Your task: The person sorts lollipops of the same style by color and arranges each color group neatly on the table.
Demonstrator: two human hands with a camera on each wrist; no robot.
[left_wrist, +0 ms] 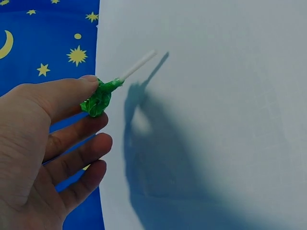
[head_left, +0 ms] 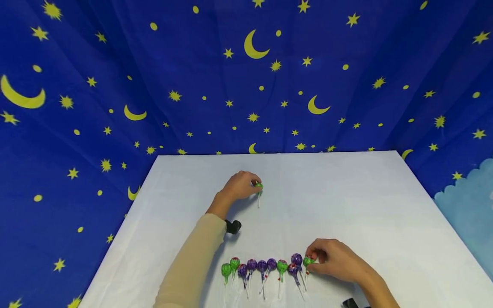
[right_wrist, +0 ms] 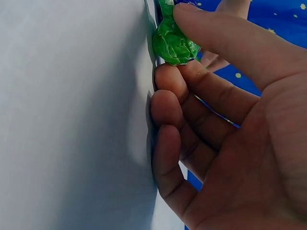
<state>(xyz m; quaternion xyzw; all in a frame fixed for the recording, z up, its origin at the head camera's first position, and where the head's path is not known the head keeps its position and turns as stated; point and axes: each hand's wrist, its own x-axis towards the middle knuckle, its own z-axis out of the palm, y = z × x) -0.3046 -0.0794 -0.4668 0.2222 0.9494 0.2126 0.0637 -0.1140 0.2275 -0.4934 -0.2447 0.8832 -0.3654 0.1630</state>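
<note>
Above the back half of the white table, my left hand [head_left: 240, 185] pinches a green-wrapped lollipop [left_wrist: 98, 99] by its head between thumb and forefinger. Its white stick points toward the front in the head view. At the front of the table, my right hand [head_left: 334, 260] holds another green lollipop [right_wrist: 175, 42] between thumb and fingers, at the right end of a row. Beside it stand out two purple lollipops [head_left: 296, 258], one partly over the other. Further left along the row are a green lollipop [head_left: 282, 266], several purple lollipops [head_left: 262, 266] and two green lollipops [head_left: 226, 270].
The white table [head_left: 331, 192] is backed by a dark blue cloth [head_left: 215, 77] with yellow moons and stars. A light blue cloud shape [head_left: 467, 201] shows at the right side. Black wrist-camera parts [head_left: 233, 226] are seen at both wrists.
</note>
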